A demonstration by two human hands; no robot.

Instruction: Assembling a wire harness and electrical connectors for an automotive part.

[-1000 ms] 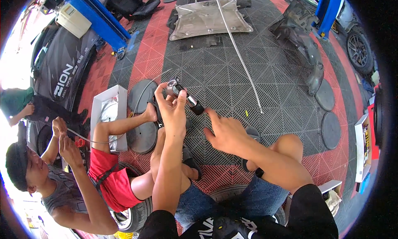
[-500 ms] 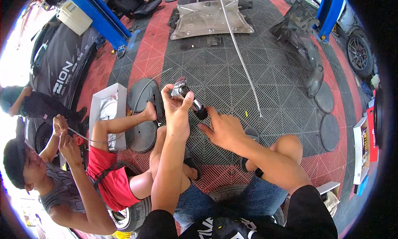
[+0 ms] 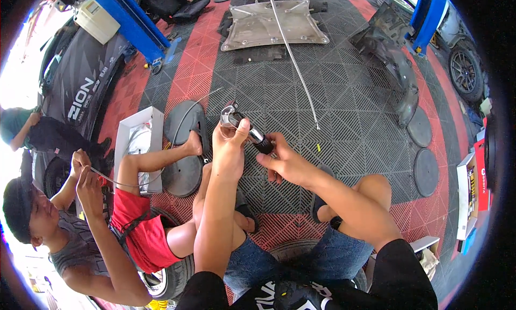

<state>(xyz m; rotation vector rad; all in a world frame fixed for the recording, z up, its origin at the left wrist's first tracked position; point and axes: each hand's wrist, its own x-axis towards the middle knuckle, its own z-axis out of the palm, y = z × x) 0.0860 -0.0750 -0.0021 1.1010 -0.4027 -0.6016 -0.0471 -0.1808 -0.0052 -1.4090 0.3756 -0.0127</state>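
Note:
A chrome tube cutter (image 3: 250, 133) with a curved open head and a black ribbed knob is held up in front of me, tilted down toward the right. My left hand (image 3: 230, 151) wraps its body, the thumb lying along the chrome barrel. At its lower end, my right hand (image 3: 287, 162) pinches the black knob between thumb and fingers. Beyond the hands a long thin pale tube (image 3: 294, 60) slants down from the upper edge, apart from the cutter. What supports its far end is out of view.
A seated person (image 3: 59, 218) at left holds a thin grey tube (image 3: 129, 182). Near that person's leg stands an open white box (image 3: 157, 143). A metal panel (image 3: 271, 27) lies ahead; a dark liner (image 3: 395, 68), round pads (image 3: 428, 173) and a parts box (image 3: 467, 197) are at right.
The long pale tube's near end has swung left and away from me. My right hand has shifted slightly, its fingers changing position on the knob. The cutter stays in my left hand.

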